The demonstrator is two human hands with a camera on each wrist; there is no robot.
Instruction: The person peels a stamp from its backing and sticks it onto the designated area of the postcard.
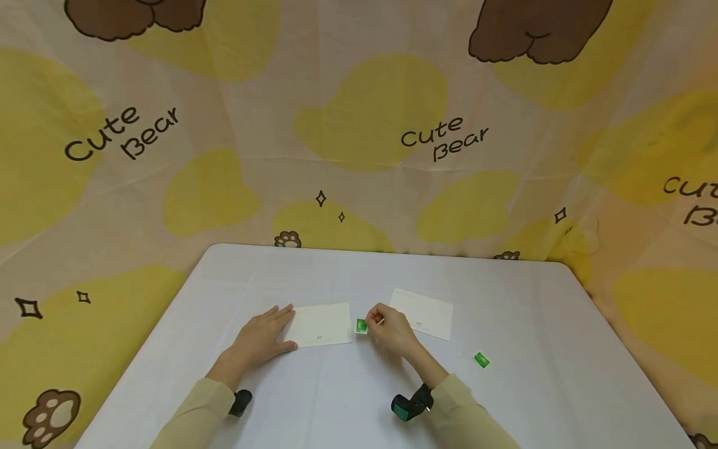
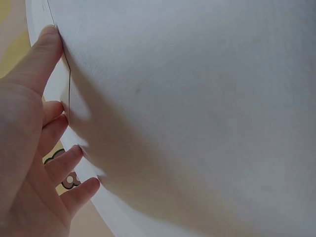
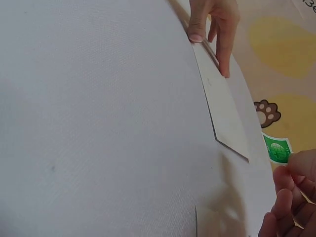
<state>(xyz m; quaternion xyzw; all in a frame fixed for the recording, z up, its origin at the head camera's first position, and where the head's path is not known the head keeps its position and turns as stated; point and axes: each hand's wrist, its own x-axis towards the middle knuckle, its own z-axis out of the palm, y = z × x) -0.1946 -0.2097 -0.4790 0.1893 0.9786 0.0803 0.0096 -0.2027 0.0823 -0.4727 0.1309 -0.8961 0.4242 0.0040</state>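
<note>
In the head view, the person's left hand (image 1: 263,337) rests with fingers spread at the left end of a pale card (image 1: 322,325) on the white table (image 1: 533,399), while the right hand (image 1: 392,330) pinches a green stamp (image 1: 361,326) just beyond that card's right edge. A second card (image 1: 429,315) lies partly behind the right hand, so a stray knuckle or wrist could nudge it askew; a loose stamp (image 1: 482,360) lies nearer the right forearm and might be brushed by the sleeve (image 1: 471,411). In the left wrist view, the thumb and fingertips meet the card only along its border, so a sideways push could swivel it if that light contact slips. In the right wrist view, thumb and finger grip the stamp by one end, the rest jutting free; such a small hold could let it droop, twist or drop, and pressing it down tilted could leave it crooked.
</note>
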